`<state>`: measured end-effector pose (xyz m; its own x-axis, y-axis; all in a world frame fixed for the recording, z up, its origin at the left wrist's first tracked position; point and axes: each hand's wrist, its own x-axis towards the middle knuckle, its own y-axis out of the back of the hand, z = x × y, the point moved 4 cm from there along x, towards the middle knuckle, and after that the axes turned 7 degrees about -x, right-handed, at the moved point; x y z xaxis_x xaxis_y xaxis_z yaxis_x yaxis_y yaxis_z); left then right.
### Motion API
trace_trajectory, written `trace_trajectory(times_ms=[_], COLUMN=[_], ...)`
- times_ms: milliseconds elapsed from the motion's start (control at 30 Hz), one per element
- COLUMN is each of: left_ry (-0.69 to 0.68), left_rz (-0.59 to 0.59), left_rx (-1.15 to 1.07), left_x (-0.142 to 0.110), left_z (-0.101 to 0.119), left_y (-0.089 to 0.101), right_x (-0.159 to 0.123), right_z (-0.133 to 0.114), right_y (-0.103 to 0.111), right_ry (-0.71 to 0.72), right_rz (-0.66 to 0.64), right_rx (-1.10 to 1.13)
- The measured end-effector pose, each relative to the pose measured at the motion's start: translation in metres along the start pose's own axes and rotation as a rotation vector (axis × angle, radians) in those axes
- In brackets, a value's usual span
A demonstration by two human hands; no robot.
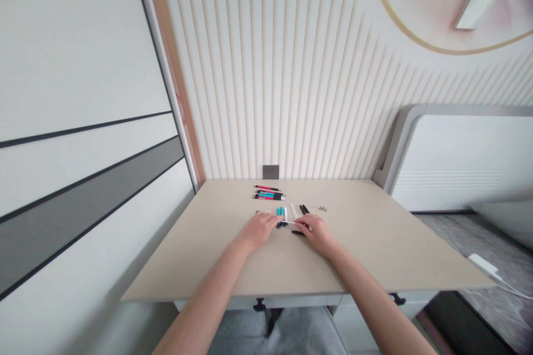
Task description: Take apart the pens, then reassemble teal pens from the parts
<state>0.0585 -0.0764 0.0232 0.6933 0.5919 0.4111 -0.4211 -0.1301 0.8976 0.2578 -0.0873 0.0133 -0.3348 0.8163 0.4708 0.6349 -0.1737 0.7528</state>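
My right hand (320, 233) is closed in a pinch on a thin white rod (288, 222), which looks like a pen refill. At the rod's other end, the fingertips of my left hand (259, 229) are closed around it. Just beyond the fingers lie teal pen barrels (280, 211) and a white piece (285, 212), with dark parts below them. Two more white rods (293, 211) rest between the hands. Black pen parts (304, 209) lie past my right hand, and another black part (297, 232) is beside its fingers.
Several pink, blue and black pens (268, 194) lie in a group farther back on the beige desk (200, 255). Small metallic pieces (322, 208) sit to the right. A wall socket (270, 172) is behind the desk, a white cabinet (83, 205) at left, a bed headboard (453, 161) at right.
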Motion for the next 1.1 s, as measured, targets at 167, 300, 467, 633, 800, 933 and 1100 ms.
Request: trace_trajectory(times_ms=[167, 300, 467, 633, 800, 933, 1100], left_ry=[0.141, 0.382, 0.48, 0.503, 0.528, 0.536, 0.522], left_rz=[0.186, 0.275, 0.214, 0.177, 0.133, 0.121, 0.128], left_rx=[0.022, 0.032, 0.048, 0.058, 0.052, 0.049, 0.042], left_x=[0.001, -0.01, -0.021, -0.022, -0.022, -0.024, -0.023], left_z=[-0.008, -0.033, -0.053, -0.055, -0.057, -0.058, -0.056], left_y=[0.014, 0.02, 0.015, 0.009, 0.006, 0.005, 0.005], right_x=[0.0, -0.005, -0.008, -0.006, -0.004, -0.004, -0.004], right_z=[0.016, 0.034, 0.041, 0.034, 0.023, 0.02, 0.02], right_y=[0.007, 0.009, 0.007, 0.003, 0.002, 0.001, 0.0], right_ry=[-0.207, -0.441, -0.546, -0.522, -0.405, -0.367, -0.367], right_rz=[0.08, 0.084, 0.035, -0.034, -0.08, -0.09, -0.122], right_rx=[-0.066, -0.137, -0.252, -0.293, -0.258, -0.225, -0.207])
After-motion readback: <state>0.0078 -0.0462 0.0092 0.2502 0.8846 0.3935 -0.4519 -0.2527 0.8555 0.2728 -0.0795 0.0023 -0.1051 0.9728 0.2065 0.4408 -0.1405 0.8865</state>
